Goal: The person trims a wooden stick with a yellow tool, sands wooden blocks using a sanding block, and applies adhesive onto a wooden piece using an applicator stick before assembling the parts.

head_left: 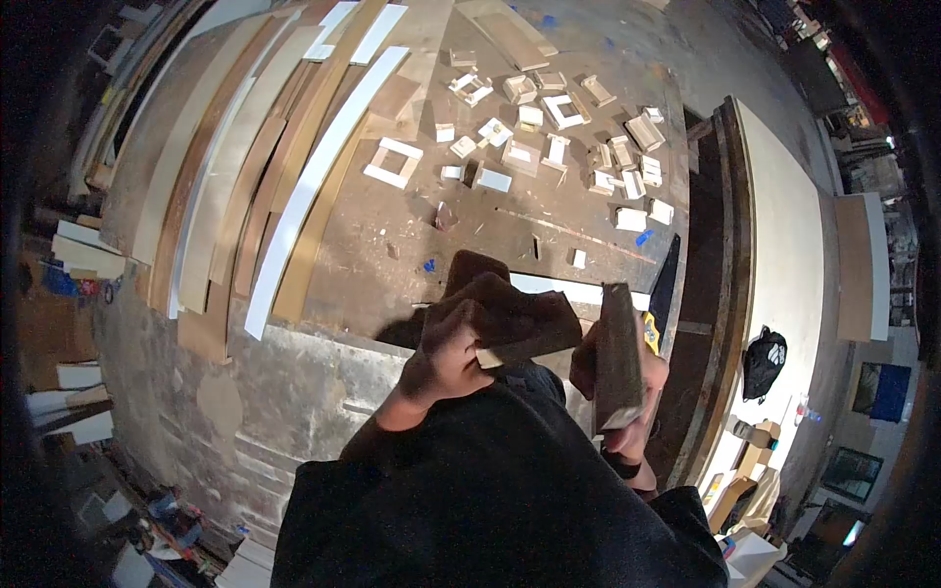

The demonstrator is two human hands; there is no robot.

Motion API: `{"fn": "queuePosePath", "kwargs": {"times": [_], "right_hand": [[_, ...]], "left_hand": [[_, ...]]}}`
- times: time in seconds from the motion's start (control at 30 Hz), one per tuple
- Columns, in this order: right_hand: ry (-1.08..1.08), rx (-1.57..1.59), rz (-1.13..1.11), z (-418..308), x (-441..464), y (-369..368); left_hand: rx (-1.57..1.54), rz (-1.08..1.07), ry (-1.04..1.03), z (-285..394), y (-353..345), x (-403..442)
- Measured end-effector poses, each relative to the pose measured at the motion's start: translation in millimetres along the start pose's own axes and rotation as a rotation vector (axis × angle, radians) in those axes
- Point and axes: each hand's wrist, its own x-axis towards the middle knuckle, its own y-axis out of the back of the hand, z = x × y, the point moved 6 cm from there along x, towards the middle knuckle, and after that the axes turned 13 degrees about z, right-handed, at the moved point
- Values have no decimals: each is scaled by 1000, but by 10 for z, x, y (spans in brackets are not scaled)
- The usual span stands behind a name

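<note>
Both my hands are close to my body at the near edge of the work table. My left hand (461,338) is closed around a piece of wood (529,348), whose pale lower edge shows under the shaded fingers. In my right hand (647,387) is a wooden block (619,367), held on end with its long face toward me. The two pieces are apart, with a small gap between them. Behind the hands a white strip (578,290) lies on the table. Just beyond my right hand is a yellow-handled tool (652,333) with a dark blade, partly hidden, probably a saw.
Small wooden blocks and frames (564,110) are scattered over the far right of the table (392,250). Long boards (279,186) lie along its left side. To the right, a pale panel (789,225) carries a black bag (765,363). Bits of blue debris (428,266) dot the surface.
</note>
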Motion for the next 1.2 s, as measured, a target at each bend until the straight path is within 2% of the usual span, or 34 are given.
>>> {"fn": "queuePosePath", "kwargs": {"times": [0.03, 0.1, 0.13, 0.17, 0.23, 0.3, 0.37, 0.43, 0.5, 0.57, 0.63, 0.7, 0.87, 1.03, 1.2], "right_hand": [[-1, -38, -36, -24, 51, -33], [2, -115, -108, -77, 155, -105], [-79, -183, -40, -6, 241, -78], [-159, -250, 28, 56, 320, -40], [-198, -359, 10, 84, 381, -27], [-146, -345, -34, 68, 367, 35], [-146, -197, 27, 101, 313, 82], [-85, -319, 111, 12, 309, 90], [-71, -371, 167, -63, 306, 56], [-62, -180, -3, -69, 286, -18], [73, -200, -36, -38, 271, -107], [89, -173, -49, 33, 246, -110], [52, -213, -21, 31, 238, -147], [66, -272, 7, 22, 231, -121], [-61, -207, 93, 51, 243, -91]], "left_hand": [[29, 24, -61, 26, 1, 59], [28, -137, -195, 86, -49, 92], [-245, 86, -134, 110, -53, 167], [-247, 87, -134, 131, -46, 186], [-253, 58, -197, 207, -22, 190], [-235, 46, -196, 220, -2, 226], [-197, 15, -191, 208, -21, 265], [-156, 34, -192, 191, -32, 269], [-165, 62, -185, 169, -28, 244], [-194, 54, -158, 180, -42, 255], [-223, 49, -128, 187, -82, 246], [-225, 83, -30, 153, -129, 226], [-341, 178, 53, 109, -164, 234], [-349, 96, 52, 114, -177, 198], [-381, 43, 95, 136, -212, 168]]}}
